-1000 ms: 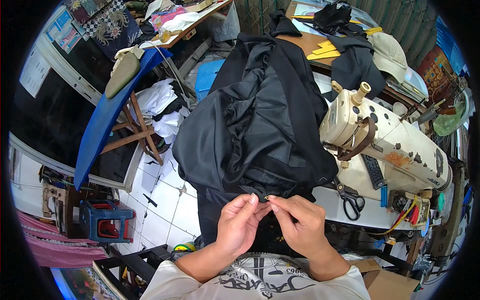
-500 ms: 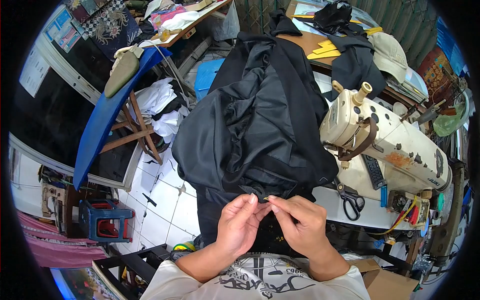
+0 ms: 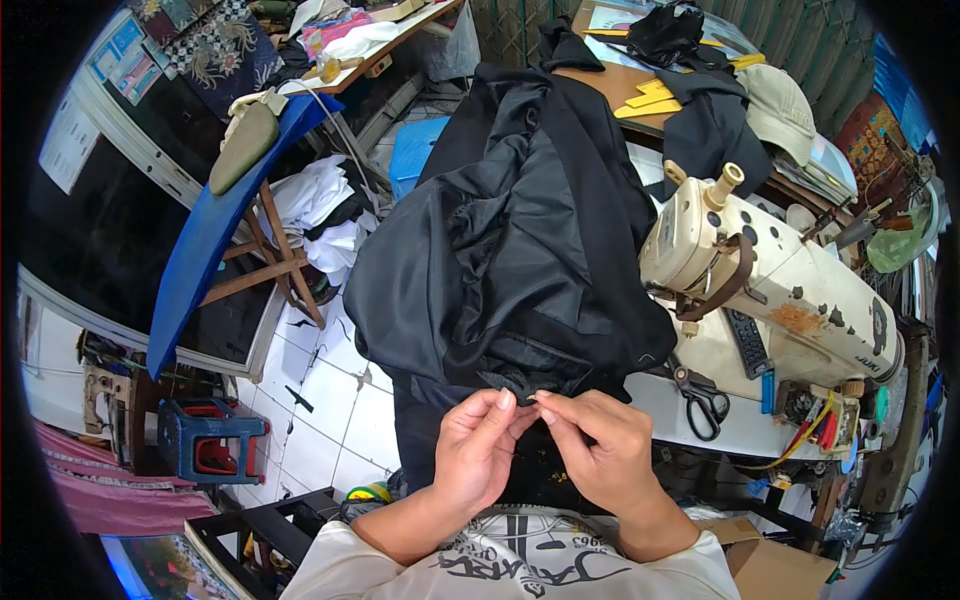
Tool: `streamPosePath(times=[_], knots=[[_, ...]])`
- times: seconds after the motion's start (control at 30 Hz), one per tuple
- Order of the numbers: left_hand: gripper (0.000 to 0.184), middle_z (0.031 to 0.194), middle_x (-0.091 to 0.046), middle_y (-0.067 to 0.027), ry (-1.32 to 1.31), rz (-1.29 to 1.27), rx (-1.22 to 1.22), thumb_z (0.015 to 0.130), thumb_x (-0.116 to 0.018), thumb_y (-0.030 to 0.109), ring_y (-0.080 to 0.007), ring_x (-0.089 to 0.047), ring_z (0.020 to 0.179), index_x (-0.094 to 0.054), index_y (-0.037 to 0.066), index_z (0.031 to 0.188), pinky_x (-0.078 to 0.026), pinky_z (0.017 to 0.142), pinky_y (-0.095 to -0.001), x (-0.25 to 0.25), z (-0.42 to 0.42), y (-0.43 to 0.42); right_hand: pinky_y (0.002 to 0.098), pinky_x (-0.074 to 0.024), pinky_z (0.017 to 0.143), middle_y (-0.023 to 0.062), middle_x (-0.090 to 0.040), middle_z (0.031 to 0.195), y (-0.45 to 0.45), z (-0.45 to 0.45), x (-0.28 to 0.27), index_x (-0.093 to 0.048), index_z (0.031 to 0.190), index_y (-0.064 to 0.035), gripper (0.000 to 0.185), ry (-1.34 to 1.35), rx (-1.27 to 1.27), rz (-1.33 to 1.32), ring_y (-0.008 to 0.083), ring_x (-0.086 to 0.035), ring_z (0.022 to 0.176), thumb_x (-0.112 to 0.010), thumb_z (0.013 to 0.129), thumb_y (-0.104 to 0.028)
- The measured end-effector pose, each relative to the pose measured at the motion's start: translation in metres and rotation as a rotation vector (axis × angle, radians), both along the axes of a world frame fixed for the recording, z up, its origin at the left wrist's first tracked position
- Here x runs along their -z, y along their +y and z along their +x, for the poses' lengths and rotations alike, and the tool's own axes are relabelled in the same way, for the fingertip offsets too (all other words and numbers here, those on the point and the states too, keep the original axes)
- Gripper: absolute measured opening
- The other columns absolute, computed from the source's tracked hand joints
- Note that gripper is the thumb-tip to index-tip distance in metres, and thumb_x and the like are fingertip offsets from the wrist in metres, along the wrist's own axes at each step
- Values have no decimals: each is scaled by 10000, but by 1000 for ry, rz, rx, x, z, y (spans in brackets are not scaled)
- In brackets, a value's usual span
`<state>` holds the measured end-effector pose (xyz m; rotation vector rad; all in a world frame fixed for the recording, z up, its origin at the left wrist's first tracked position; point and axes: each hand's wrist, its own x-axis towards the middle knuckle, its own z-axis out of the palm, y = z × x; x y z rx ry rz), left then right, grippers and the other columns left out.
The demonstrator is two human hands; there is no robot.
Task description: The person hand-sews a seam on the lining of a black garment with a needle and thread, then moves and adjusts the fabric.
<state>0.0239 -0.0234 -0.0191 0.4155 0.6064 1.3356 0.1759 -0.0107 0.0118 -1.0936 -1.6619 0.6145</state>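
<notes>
A black lined garment (image 3: 490,250), perhaps a jacket, is heaped in front of me, its shiny lining facing up. At its near edge both hands meet, close together. The fingers of my left hand (image 3: 475,450) pinch the black cloth there. In my right hand (image 3: 605,450), thumb and forefinger press together beside a tiny yellow piece (image 3: 532,397), too small to identify. Whether the right fingers grip that piece or the cloth's edge is hard to make out. Small yellow bits lie on the dark cloth below my hands.
A cream sewing machine (image 3: 770,270) stands to the right, with black scissors (image 3: 698,400) and a remote control (image 3: 748,342) near it. At left are a blue ironing board (image 3: 205,260) and a blue stool (image 3: 212,440). A cap (image 3: 778,112) lies at the back right.
</notes>
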Motion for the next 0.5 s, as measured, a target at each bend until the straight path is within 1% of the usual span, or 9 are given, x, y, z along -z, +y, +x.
streamPosePath(times=[0.23,0.3,0.33,0.4,0.5], knots=[[133,977,-706,-98,61,74,-44,1008,-570,98,-185,-680,966,-663,3,1009,-520,968,-365,4,2,-1,284,-427,469,104,-657,676,0,0,-2,-743,972,-15,174,-43,2,-11,189,-589,525,-732,808,42],[121,996,-708,-110,173,73,-64,1013,-561,128,-203,-666,977,-648,48,984,-502,910,-363,5,3,-3,284,-425,467,103,-656,674,0,-2,-2,-742,966,-13,170,-49,4,-6,189,-589,524,-733,806,43],[121,996,-708,-110,172,73,-63,1013,-561,128,-203,-666,977,-648,48,984,-502,910,-363,5,3,-3,283,-423,466,103,-655,671,0,-3,-1,-742,964,-13,170,-37,15,8,187,-588,523,-735,804,45],[127,998,-703,-90,64,65,-47,1009,-567,95,-173,-674,958,-661,10,1008,-521,944,-350,4,2,-2,282,-421,466,102,-654,669,1,-5,1,-741,962,-13,170,-27,24,25,184,-587,523,-736,802,46],[140,1014,-705,-88,-3,3,-19,1018,-553,113,-176,-669,970,-660,24,1017,-508,941,-350,0,2,-2,279,-426,472,103,-661,678,1,-7,5,-738,962,-6,173,35,16,54,180,-593,531,-740,799,48]])
